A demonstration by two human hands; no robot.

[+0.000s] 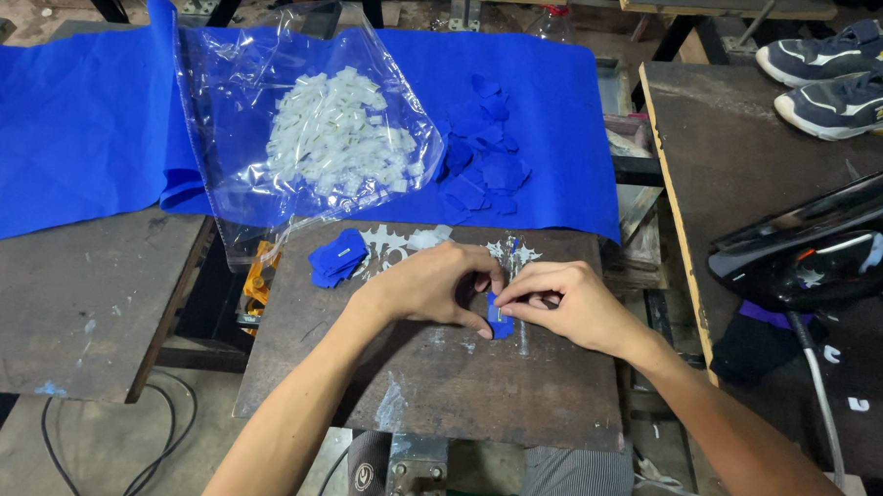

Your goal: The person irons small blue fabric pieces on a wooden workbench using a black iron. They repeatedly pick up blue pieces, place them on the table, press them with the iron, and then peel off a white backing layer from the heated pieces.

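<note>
A small blue patch (499,321) is pinched between both hands at centre frame, low on the worn metal plate (437,375). The step is best done w/ the patch kept flat on the plate, edges lined up before pressing, and fingertips kept off the middle so nothing slips. The left hand (430,287) is curled, knuckles up, thumb and forefinger closed on the patch's left edge. The right hand (567,303) is cupped from the right, fingers nearly shut on the top edge; whether sth small is also held there can't be told. Both forearms are angled in from the bottom of frame. A stack of blue pieces (338,257) lies just left, loose blue cutouts (484,161) on the blue cloth (74,128) above, beside a clear bag (309,126) of white bits (338,132).
</note>
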